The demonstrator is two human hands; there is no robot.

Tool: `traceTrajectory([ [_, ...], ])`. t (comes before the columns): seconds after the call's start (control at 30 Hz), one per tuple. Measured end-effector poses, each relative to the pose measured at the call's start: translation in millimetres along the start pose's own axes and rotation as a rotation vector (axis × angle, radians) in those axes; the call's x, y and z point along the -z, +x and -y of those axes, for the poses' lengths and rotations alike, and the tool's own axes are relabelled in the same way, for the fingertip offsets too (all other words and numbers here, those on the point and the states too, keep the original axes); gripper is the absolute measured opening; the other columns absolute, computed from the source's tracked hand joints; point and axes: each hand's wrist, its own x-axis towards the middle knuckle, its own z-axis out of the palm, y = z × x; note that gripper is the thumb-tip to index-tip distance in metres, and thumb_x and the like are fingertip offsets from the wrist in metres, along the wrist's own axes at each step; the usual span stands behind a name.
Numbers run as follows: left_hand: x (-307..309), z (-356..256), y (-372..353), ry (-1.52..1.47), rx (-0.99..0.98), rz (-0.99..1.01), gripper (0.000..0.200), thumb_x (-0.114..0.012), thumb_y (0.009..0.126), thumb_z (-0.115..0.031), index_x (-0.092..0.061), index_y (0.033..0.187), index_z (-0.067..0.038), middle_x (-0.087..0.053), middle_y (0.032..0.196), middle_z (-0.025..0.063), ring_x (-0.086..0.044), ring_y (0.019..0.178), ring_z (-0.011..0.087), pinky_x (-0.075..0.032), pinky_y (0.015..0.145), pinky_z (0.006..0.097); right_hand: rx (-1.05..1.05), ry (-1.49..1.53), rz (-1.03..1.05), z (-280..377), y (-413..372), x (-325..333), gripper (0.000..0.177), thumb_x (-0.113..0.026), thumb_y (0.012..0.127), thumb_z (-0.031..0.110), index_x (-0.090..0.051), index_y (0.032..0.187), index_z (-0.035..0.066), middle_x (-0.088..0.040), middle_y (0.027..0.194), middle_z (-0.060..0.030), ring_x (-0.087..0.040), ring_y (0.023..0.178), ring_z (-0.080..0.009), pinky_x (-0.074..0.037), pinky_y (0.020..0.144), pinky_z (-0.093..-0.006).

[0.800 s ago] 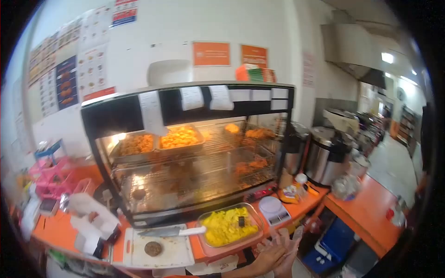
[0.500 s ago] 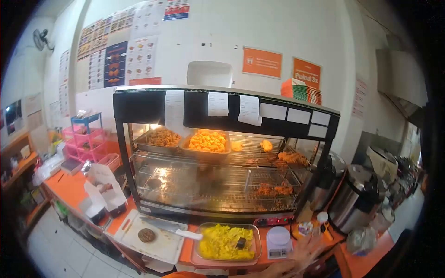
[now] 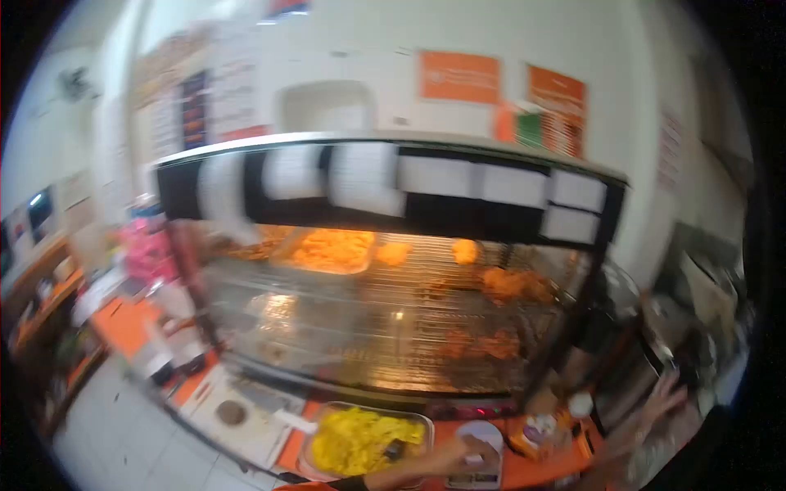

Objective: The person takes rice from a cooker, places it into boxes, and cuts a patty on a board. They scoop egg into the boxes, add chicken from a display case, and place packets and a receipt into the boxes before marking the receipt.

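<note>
My left hand (image 3: 473,452) reaches in from the bottom over the small white kitchen scale (image 3: 481,434). Its fingers curl downward, but blur hides whether they grip anything. On the right, my right hand (image 3: 665,398) is raised with fingers spread, beside the steel urn (image 3: 630,372). Left of the scale is a clear tray (image 3: 426,425) of yellow shredded food (image 3: 352,438), with a dark object (image 3: 395,449) in it. A white handle (image 3: 295,421) lies between this tray and a white cutting board (image 3: 260,432), where a round brown patty (image 3: 232,412) rests.
A glass-fronted food warmer (image 3: 393,319) fills the middle, holding fried pieces (image 3: 512,284) and a tray of orange food (image 3: 333,250). Paper slips (image 3: 364,176) hang from its top. Cartons (image 3: 176,348) stand on the orange counter (image 3: 123,323) at left.
The view has swung and come closer to the warmer, with blur. My left hand is now over the scale. My right hand has moved right and up towards the urn.
</note>
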Motion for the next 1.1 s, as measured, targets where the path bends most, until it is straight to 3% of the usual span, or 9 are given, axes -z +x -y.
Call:
traceTrajectory([
  [0.2, 2, 16, 72, 0.212, -0.071, -0.050, 0.015, -0.072, 0.082, -0.015, -0.072, 0.096, -0.008, -0.071, 0.095, 0.0097, -0.068, 0.090, 0.0267, -0.051, 0.081, 0.0373, 0.302, -0.800, -0.015, -2, 64, 105, 0.093, -0.075, 0.081, 0.037, -0.021, 0.152, 0.008, -0.047, 0.135, -0.0177, -0.051, 0.119, -0.0313, -0.039, 0.103, -0.0419],
  [0.4, -44, 17, 165, 0.248, -0.110, -0.005, 0.011, -0.074, 0.080, -0.012, -0.073, 0.091, -0.010, -0.071, 0.086, 0.0040, -0.066, 0.076, 0.0231, -0.047, 0.071, 0.0346, 0.452, -1.564, 0.350, -13, 138, 205, 0.087, -0.074, 0.073, 0.058, -0.045, 0.137, 0.005, -0.055, 0.124, -0.0194, -0.055, 0.113, -0.0378, -0.043, 0.098, -0.0437],
  [0.5, -80, 30, 227, 0.205, -0.221, -0.064, 0.010, -0.074, 0.080, -0.013, -0.072, 0.089, -0.010, -0.070, 0.084, 0.0041, -0.065, 0.076, 0.0243, -0.047, 0.071, 0.0347, 0.478, -1.281, 0.513, -27, 158, 210, 0.079, -0.078, 0.069, 0.048, -0.048, 0.137, 0.020, -0.040, 0.142, -0.0167, -0.045, 0.125, -0.0396, -0.037, 0.101, -0.0558],
  [0.57, -99, 25, 267, 0.221, -0.264, -0.066, 0.009, -0.074, 0.079, -0.013, -0.072, 0.087, -0.009, -0.070, 0.083, 0.0052, -0.064, 0.075, 0.0246, -0.047, 0.071, 0.0352, 0.753, -1.193, 0.651, -37, 181, 232, 0.070, -0.080, 0.063, 0.047, -0.059, 0.125, 0.023, -0.043, 0.140, -0.0147, -0.049, 0.121, -0.0382, -0.040, 0.097, -0.0571],
  [0.7, -127, 11, 338, 0.239, -0.380, -0.092, 0.010, -0.074, 0.078, -0.012, -0.071, 0.087, -0.007, -0.067, 0.080, 0.0073, -0.063, 0.074, 0.0249, -0.046, 0.069, 0.0354, 0.997, -1.127, 0.754, -34, 207, 237, 0.068, -0.084, 0.056, 0.048, -0.067, 0.113, 0.014, -0.050, 0.131, -0.0179, -0.060, 0.106, -0.0398, -0.050, 0.085, -0.0578],
  [0.83, -139, -27, 398, 0.291, -0.433, -0.061, 0.010, -0.073, 0.078, -0.011, -0.069, 0.086, -0.006, -0.065, 0.079, 0.0072, -0.061, 0.073, 0.0254, -0.044, 0.066, 0.0343, 0.940, -0.958, 0.689, -17, 287, 220, 0.059, -0.084, 0.062, 0.040, -0.068, 0.113, 0.014, -0.051, 0.133, -0.0188, -0.057, 0.114, -0.0404, -0.050, 0.089, -0.0512],
  [0.9, -147, -41, 430, 0.338, -0.463, 0.003, 0.011, -0.073, 0.079, -0.011, -0.068, 0.088, -0.006, -0.064, 0.079, 0.0070, -0.061, 0.074, 0.0258, -0.044, 0.065, 0.0335, 0.844, -1.057, 0.619, -6, 329, 200, 0.063, -0.082, 0.066, 0.039, -0.066, 0.121, 0.013, -0.051, 0.136, -0.0197, -0.056, 0.118, -0.0368, -0.049, 0.095, -0.0426],
  [1.0, -170, -44, 483, 0.376, -0.404, 0.179, 0.027, -0.067, 0.086, -0.026, -0.065, 0.102, -0.005, -0.064, 0.096, 0.0143, -0.062, 0.091, 0.0333, -0.048, 0.078, 0.0411, 0.815, -0.893, 0.438, -21, 391, 176, 0.057, -0.079, 0.070, 0.050, -0.067, 0.120, 0.027, -0.058, 0.130, -0.0113, -0.059, 0.116, -0.0318, -0.052, 0.092, -0.0408],
  [1.1, -202, -21, 537, 0.593, -0.213, 0.326, 0.047, -0.060, 0.090, -0.042, -0.060, 0.118, -0.004, -0.059, 0.116, 0.0209, -0.059, 0.105, 0.0384, -0.044, 0.092, 0.0454, 0.805, -0.914, 0.403, -35, 441, 166, 0.061, -0.074, 0.072, 0.058, -0.066, 0.122, 0.025, -0.058, 0.130, -0.0137, -0.057, 0.118, -0.0324, -0.049, 0.097, -0.0418],
])
